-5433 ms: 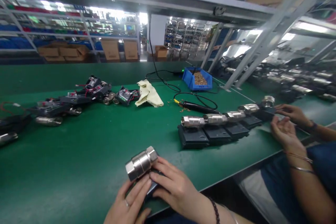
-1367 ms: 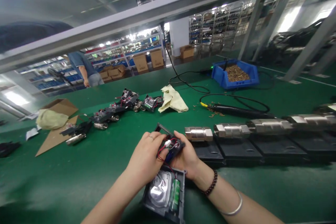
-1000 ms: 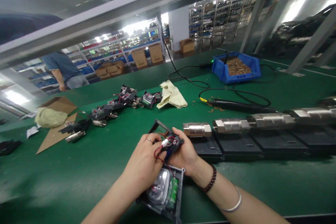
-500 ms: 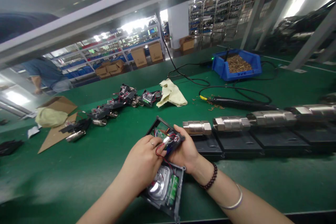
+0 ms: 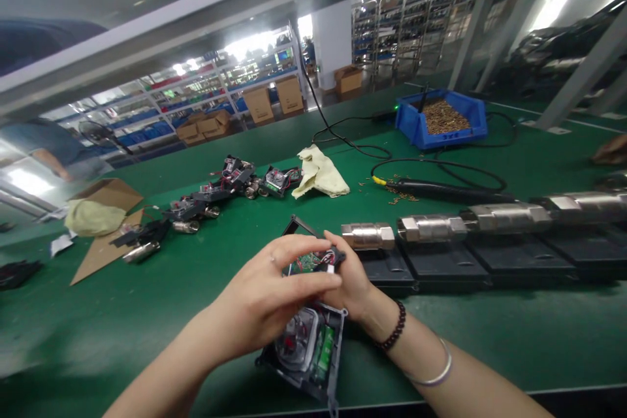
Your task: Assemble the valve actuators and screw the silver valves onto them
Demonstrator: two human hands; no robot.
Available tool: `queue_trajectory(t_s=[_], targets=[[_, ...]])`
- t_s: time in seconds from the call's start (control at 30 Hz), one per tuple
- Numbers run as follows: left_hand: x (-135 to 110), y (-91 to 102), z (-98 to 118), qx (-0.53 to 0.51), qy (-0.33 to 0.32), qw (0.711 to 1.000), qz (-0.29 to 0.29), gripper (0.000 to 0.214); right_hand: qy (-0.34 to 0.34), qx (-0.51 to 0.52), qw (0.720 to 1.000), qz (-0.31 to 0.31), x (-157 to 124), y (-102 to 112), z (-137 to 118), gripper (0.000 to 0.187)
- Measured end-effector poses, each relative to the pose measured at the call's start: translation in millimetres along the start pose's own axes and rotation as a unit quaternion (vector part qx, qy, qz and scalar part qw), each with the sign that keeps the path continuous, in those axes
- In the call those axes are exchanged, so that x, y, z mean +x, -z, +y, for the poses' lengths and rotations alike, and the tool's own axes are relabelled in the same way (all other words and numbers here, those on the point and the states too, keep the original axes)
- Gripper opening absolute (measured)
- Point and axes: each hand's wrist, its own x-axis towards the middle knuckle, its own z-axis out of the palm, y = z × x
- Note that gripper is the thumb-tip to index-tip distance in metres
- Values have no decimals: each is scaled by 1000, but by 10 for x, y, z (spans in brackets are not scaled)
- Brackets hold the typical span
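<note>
Green bench point(image 5: 196, 313), 6 o'clock: left hand point(image 5: 259, 284) fingers newly spread around white connector point(image 5: 330, 269), work apparently unfinished; right hand point(image 5: 351, 281) fingers unclear.

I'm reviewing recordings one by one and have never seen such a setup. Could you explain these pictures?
There is no robot: a person works with two bare hands, seen by one camera worn on the head, looking forward and down. The right hand grips a dark grey plastic frame holding a green circuit board. The left hand is over it, its fingers beside a small white connector; whether they touch it is hard to tell. Just below is an open dark grey plastic tray with a green cylinder inside. On the green tabletop, dark grey boxes topped by silver metal fittings stand in a row to the right. Farther back are a black pen-shaped tool, a pale yellow cloth and a blue plastic bin of small brass-coloured pieces.
</note>
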Motion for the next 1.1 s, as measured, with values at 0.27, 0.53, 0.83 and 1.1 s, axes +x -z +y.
queue_trajectory(t_s=[0.27,0.53,0.83,1.1], targets=[[259,62,9,-78,-9,989,-123,46,15,-21,1000,8,1,-9,-2,44],[190,219,-120,20,4,991,-132,48,17,-32,999,-26,38,15,15,38],[237,88,89,-70,131,986,-71,19,22,-16,999,-23,37,-17,27,46],[143,-77,119,-203,229,948,-91,39,-1,-73,997,-21,33,47,40,51]])
